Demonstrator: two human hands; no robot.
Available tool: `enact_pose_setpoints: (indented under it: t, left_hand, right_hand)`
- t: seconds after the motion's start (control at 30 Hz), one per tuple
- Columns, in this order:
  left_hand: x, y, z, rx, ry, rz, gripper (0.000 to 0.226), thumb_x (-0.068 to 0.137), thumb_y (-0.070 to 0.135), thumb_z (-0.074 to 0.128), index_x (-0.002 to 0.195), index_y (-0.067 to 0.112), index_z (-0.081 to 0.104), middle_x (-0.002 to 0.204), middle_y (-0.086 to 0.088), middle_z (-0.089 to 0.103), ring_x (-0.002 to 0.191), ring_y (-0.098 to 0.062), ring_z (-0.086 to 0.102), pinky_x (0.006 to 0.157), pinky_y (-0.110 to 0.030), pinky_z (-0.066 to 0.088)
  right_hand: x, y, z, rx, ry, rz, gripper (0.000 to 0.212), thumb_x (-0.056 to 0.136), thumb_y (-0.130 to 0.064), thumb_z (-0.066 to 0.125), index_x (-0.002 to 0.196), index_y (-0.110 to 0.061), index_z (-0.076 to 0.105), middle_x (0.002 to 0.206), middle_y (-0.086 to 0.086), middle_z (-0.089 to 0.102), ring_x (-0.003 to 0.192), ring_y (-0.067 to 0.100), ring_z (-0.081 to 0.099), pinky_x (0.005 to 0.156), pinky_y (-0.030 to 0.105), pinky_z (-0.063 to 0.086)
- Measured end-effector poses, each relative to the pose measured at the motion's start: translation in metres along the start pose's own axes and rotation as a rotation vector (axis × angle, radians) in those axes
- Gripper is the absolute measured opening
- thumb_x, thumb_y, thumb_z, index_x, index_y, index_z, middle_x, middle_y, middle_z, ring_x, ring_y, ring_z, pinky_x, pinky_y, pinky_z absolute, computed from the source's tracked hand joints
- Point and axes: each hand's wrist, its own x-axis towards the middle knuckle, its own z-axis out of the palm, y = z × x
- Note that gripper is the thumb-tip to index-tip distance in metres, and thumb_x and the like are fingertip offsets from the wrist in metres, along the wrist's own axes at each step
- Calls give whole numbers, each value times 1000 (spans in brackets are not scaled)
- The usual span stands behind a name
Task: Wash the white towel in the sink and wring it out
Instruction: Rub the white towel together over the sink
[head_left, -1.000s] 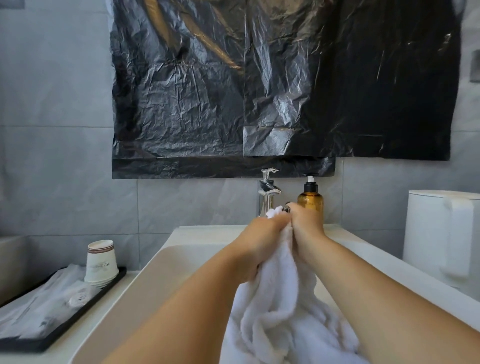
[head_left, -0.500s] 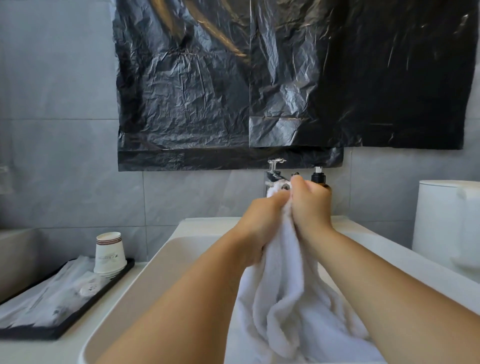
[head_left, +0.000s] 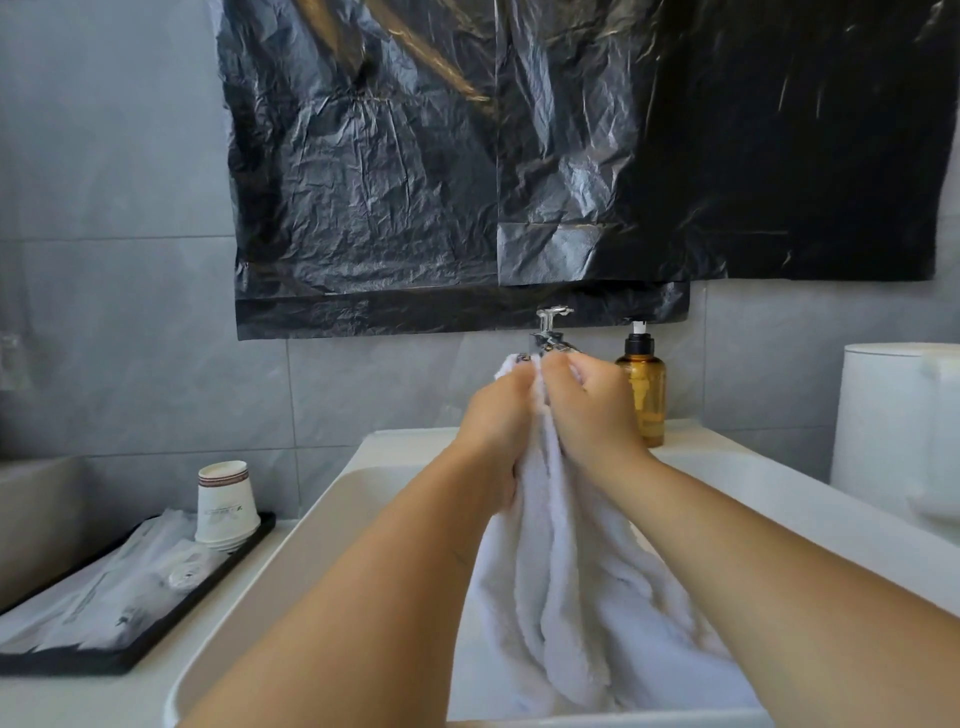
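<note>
both sets of fingers are curled tight round the top of the towel (head_left: 566, 587), the left hand (head_left: 496, 415) and right hand (head_left: 589, 410) pressed knuckle to knuckle just in front of the tap (head_left: 550, 332). the rest of the towel hangs down between the forearms into the sink (head_left: 332, 525). this looks like scrubbing or the start of wringing: best keep the bunch low over the basin, twist the fists opposite ways, then shift the grip downward.

We are in a bathroom: a white sink (head_left: 332, 499) against grey wall tiles (head_left: 104, 312), tap (head_left: 550, 332) and soap bottle (head_left: 643, 395) behind it, paper cups (head_left: 226, 506) to its left.
</note>
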Motion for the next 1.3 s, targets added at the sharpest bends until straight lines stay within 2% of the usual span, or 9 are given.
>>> enact_pose_setpoints:
  t: [0.13, 0.27, 0.4, 0.5, 0.6, 0.9, 1.03, 1.2, 1.3]
  left_hand:
    - [-13, -4, 12, 53, -177, -125, 41, 97, 43, 52, 107, 10, 72, 97, -15, 70, 89, -28, 67, 93, -41, 51]
    - [-6, 2, 4, -203, 36, 27, 35, 82, 51, 68, 77, 17, 69, 79, -12, 65, 82, -30, 66, 93, -47, 52]
    - [2, 10, -15, -367, 185, 172, 54, 62, 46, 82, 98, 19, 53, 86, -6, 55, 79, -25, 59, 83, -43, 52]
    - [-3, 11, -15, -314, 201, 141, 40, 77, 27, 78, 109, 14, 57, 82, -7, 63, 70, -22, 64, 64, -32, 54]
    - [-5, 7, -8, -114, 68, 142, 45, 70, 23, 81, 111, 9, 68, 91, -11, 76, 75, -23, 73, 63, -31, 60]
    - [-3, -9, -9, 961, -129, -174, 71, 63, 58, 82, 114, 16, 54, 108, 2, 62, 96, -22, 61, 83, -34, 48]
    - [3, -12, -21, 659, 85, -16, 29, 69, 33, 75, 82, 10, 65, 77, -3, 66, 73, -23, 61, 65, -28, 45]
    - [5, 0, -23, -13, 202, 17, 18, 75, 18, 67, 86, 6, 74, 77, -8, 71, 70, -26, 65, 66, -30, 50]
    - [10, -4, -25, -16, 258, -10, 26, 75, 22, 67, 93, 4, 72, 85, -9, 74, 76, -30, 70, 68, -34, 53]
  right_hand:
    - [22, 24, -11, 150, -15, 518, 28, 71, -31, 63, 50, -13, 61, 61, 5, 60, 69, 24, 56, 69, 39, 47]
    - [8, 18, -10, 214, -564, 794, 56, 84, -65, 53, 99, -16, 76, 101, 12, 75, 100, 29, 69, 92, 40, 53]
    - [-7, 6, -16, 139, -936, 832, 68, 83, -73, 51, 109, -14, 72, 106, 8, 74, 100, 24, 69, 95, 39, 51]
    - [0, 1, -16, 32, -538, 660, 49, 83, -54, 67, 99, -8, 71, 88, 5, 74, 83, 23, 70, 79, 36, 55]
    - [15, 3, -20, 133, -21, 496, 31, 82, -40, 72, 67, -16, 57, 65, 0, 53, 63, 18, 49, 58, 30, 35]
    - [28, 7, -39, 221, 552, 269, 38, 91, -26, 60, 61, -19, 38, 60, -7, 38, 54, 9, 34, 48, 19, 31]
    - [32, 10, -40, 176, 335, 313, 42, 80, -30, 68, 58, -19, 34, 58, -5, 32, 58, 16, 29, 53, 29, 27]
    - [22, 15, -29, 164, -510, 648, 70, 47, -63, 85, 96, -13, 74, 94, 3, 75, 92, 22, 71, 91, 36, 52]
    - [17, 11, -24, 100, -408, 538, 27, 78, -38, 79, 85, -13, 72, 83, 3, 73, 82, 20, 68, 77, 31, 51]
